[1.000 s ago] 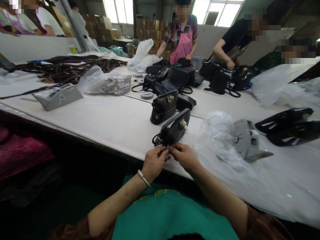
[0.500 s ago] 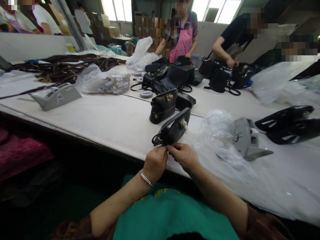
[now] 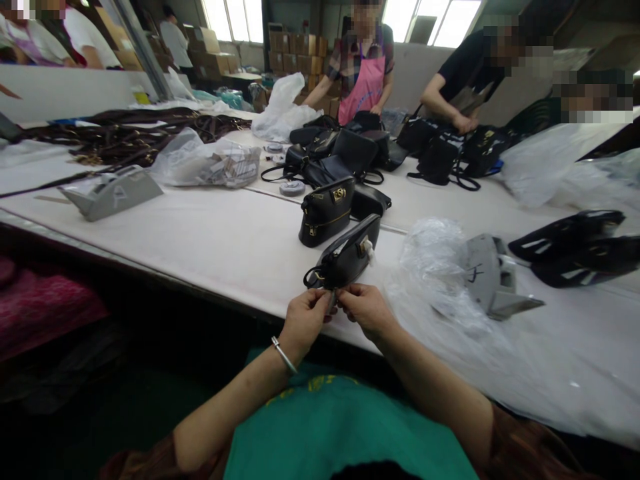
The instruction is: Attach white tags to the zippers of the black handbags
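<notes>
My left hand [image 3: 306,319] and my right hand [image 3: 367,310] meet at the table's near edge, fingers pinched together. Between the fingertips is a small greyish piece, too small to name. Just beyond them a black handbag [image 3: 347,257] stands on the table, tilted, with a gold ring at its near end and white wrapping on its clasp. The fingertips are close to the bag's near end; whether they touch it I cannot tell. Behind it a second black handbag [image 3: 326,213] stands upright, with gold letters and a gold zip.
A grey tape dispenser [image 3: 123,193] and a plastic bag of small pieces [image 3: 210,160] lie left, near dark straps [image 3: 140,130]. On the right are clear plastic film [image 3: 435,267], another tape dispenser [image 3: 493,277] and black bags [image 3: 575,250]. Two co-workers handle black bags across the table.
My left hand has turned and shifted slightly left, its fingers less curled, so the small greyish piece now shows. The handbag has hardly moved.
</notes>
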A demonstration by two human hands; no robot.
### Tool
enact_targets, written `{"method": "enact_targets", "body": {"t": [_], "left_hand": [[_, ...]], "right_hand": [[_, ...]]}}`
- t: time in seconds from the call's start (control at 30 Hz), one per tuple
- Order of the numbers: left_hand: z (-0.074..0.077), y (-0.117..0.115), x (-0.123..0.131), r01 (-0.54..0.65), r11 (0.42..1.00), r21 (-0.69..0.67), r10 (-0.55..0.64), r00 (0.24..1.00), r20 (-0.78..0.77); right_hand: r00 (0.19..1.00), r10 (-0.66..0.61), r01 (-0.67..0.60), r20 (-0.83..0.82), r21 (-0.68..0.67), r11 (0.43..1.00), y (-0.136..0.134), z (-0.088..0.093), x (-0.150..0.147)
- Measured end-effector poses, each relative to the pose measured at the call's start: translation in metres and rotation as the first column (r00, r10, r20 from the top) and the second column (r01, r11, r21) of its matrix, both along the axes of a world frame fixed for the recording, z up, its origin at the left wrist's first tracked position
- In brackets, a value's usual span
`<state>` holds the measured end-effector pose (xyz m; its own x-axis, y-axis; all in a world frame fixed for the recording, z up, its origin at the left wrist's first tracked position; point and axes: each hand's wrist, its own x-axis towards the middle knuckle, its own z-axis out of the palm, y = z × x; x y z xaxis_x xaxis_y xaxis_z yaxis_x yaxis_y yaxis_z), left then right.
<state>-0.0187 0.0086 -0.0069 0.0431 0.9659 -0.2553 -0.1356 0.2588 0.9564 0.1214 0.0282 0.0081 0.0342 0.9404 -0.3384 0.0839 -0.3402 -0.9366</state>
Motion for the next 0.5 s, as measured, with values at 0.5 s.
{"method": "enact_targets", "body": {"t": [0.5], "left_hand": [[0.008, 0.0089, -0.0022, 0.156, 0.947, -0.281, -0.076, 0.958, 0.275]], "right_hand": [[0.984, 0.061, -0.079, 0.166, 0.106, 0.991, 0.0013, -0.0023, 0.0064]]}}
